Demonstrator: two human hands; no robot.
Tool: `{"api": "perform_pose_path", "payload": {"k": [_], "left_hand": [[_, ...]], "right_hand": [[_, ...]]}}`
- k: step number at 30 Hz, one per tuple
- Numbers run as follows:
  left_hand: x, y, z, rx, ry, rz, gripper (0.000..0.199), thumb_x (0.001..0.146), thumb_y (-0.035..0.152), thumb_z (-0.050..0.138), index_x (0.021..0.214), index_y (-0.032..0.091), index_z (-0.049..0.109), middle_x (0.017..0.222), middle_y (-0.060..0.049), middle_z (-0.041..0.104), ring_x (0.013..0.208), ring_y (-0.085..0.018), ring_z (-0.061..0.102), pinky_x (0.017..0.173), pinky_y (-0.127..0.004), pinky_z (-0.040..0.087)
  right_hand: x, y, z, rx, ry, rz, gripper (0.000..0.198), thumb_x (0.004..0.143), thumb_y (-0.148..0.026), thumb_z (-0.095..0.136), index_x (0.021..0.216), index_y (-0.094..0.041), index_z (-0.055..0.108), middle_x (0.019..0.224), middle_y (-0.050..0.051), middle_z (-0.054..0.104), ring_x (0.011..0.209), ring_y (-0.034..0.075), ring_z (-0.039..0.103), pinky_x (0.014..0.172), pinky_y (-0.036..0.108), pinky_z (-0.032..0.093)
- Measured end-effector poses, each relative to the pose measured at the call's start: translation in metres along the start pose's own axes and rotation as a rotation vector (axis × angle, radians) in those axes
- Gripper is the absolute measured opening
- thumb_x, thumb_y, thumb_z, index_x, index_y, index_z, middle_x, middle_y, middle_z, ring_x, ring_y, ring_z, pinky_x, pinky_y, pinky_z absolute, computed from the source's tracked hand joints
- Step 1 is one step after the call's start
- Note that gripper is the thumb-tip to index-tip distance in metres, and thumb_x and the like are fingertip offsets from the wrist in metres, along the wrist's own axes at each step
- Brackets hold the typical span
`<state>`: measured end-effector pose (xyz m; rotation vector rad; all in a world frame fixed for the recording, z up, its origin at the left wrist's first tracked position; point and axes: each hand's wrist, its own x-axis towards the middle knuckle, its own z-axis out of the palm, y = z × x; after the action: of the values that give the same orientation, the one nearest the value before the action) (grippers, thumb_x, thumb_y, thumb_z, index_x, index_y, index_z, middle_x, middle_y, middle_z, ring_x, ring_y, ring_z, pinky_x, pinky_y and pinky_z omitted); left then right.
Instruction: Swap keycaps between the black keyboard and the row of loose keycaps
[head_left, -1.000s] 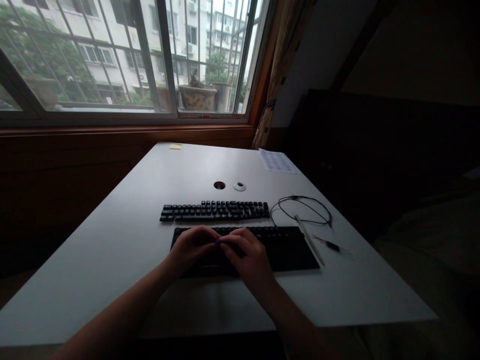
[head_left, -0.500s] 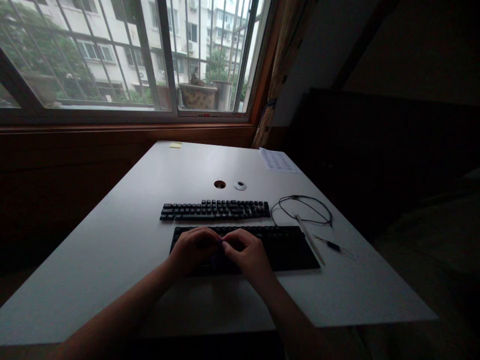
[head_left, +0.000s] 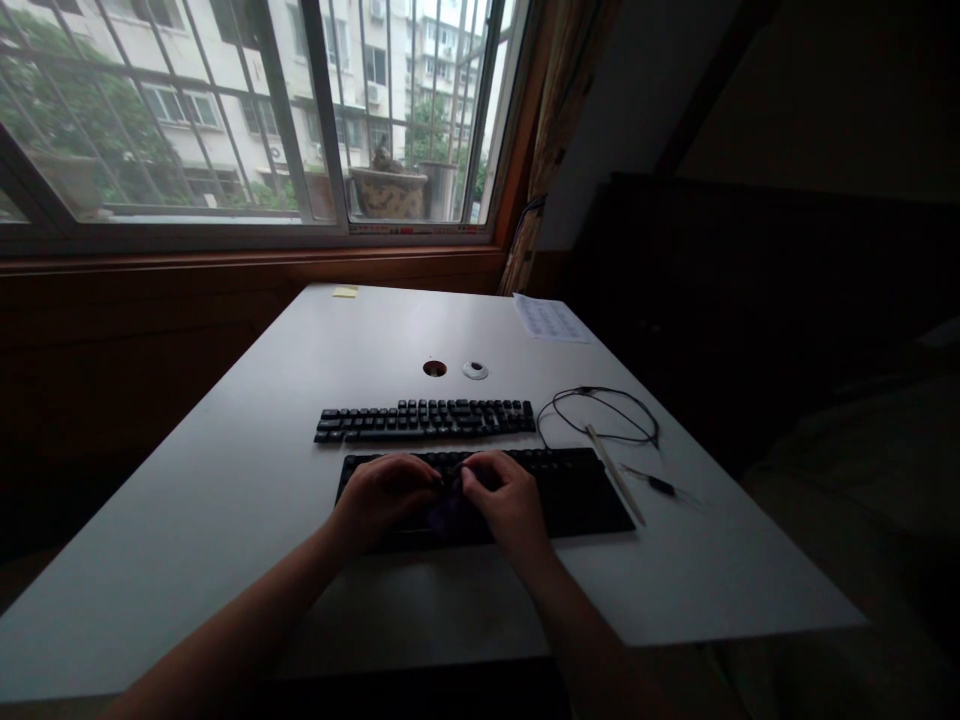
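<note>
purple cloth [head_left: 448, 514] hangs between left hand [head_left: 377, 492] and right hand [head_left: 511, 497], now apart.

The white worktop [head_left: 187, 500] has a small yellow note [head_left: 345, 292] near its far left corner and a printed sheet of paper [head_left: 553, 319] at its far right corner, along the right edge. Toward the far edge, about midway across, is a round hole [head_left: 435, 369], with a pale round cover [head_left: 475, 370] just beside it. Beyond the far edge, a wooden ledge [head_left: 262, 262] runs under a window [head_left: 334, 120]; a patterned curtain [head_left: 551, 130] hangs at its right side. Through the glass show metal bars, a brown flowerpot [head_left: 388, 195], green trees [head_left: 82, 110] and pale buildings [head_left: 225, 65].
</note>
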<state>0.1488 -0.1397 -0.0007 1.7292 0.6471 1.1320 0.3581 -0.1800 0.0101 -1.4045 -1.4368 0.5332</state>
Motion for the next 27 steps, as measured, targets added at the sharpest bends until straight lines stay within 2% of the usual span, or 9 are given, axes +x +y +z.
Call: {"api": "perform_pose_path", "payload": {"k": [3,8,13,21,23,27], "left_hand": [[0.0,0.0,-0.002,-0.013,0.0,-0.016,0.012,0.084,0.023,0.079,0.092,0.017,0.073,0.098,-0.008,0.078,0.092,-0.02,0.075,0.085,-0.032,0.061],[0.001,-0.003,-0.007,0.06,0.0,-0.026,0.014,0.086,0.026,0.078,0.096,0.017,0.074,0.097,-0.008,0.078,0.09,-0.02,0.074,0.084,-0.032,0.061],[0.002,-0.003,-0.006,0.124,-0.006,-0.001,0.013,0.086,0.027,0.078,0.093,0.018,0.074,0.096,-0.009,0.077,0.088,-0.021,0.074,0.082,-0.034,0.061],[0.001,-0.005,-0.003,0.188,-0.01,0.042,0.01,0.083,0.023,0.079,0.09,0.02,0.074,0.094,-0.007,0.079,0.086,-0.019,0.075,0.078,-0.029,0.061],[0.0,-0.006,-0.003,0.157,-0.021,0.022,0.011,0.083,0.024,0.079,0.091,0.019,0.074,0.095,-0.007,0.079,0.086,-0.02,0.075,0.079,-0.03,0.061],[0.001,0.0,-0.003,-0.044,-0.011,-0.072,0.016,0.083,0.027,0.081,0.093,0.017,0.074,0.098,-0.008,0.079,0.092,-0.021,0.075,0.085,-0.034,0.062]], "right_hand": [[0.0,0.0,-0.005,0.043,0.0,-0.09,0.007,0.085,-0.027,0.068,0.083,-0.023,0.073,0.083,0.001,0.071,0.08,0.019,0.067,0.074,0.03,0.051],[-0.005,-0.007,0.002,0.136,-0.085,-0.173,0.005,0.087,-0.026,0.072,0.088,-0.025,0.076,0.087,0.001,0.069,0.083,0.018,0.067,0.077,0.029,0.053],[-0.007,-0.007,0.012,0.114,-0.142,-0.16,0.004,0.086,-0.022,0.073,0.087,-0.025,0.075,0.086,0.001,0.07,0.082,0.017,0.068,0.077,0.029,0.053],[-0.003,-0.007,0.011,0.038,-0.18,-0.155,0.005,0.081,-0.019,0.067,0.081,-0.022,0.071,0.079,0.0,0.07,0.074,0.017,0.066,0.07,0.027,0.051],[-0.002,-0.004,0.011,0.033,-0.162,-0.142,0.006,0.08,-0.02,0.066,0.08,-0.022,0.072,0.079,0.0,0.071,0.074,0.017,0.067,0.07,0.027,0.051],[-0.001,0.004,0.006,0.021,-0.058,-0.082,0.007,0.083,-0.024,0.066,0.081,-0.022,0.073,0.081,0.001,0.072,0.078,0.019,0.068,0.073,0.029,0.052]]}}
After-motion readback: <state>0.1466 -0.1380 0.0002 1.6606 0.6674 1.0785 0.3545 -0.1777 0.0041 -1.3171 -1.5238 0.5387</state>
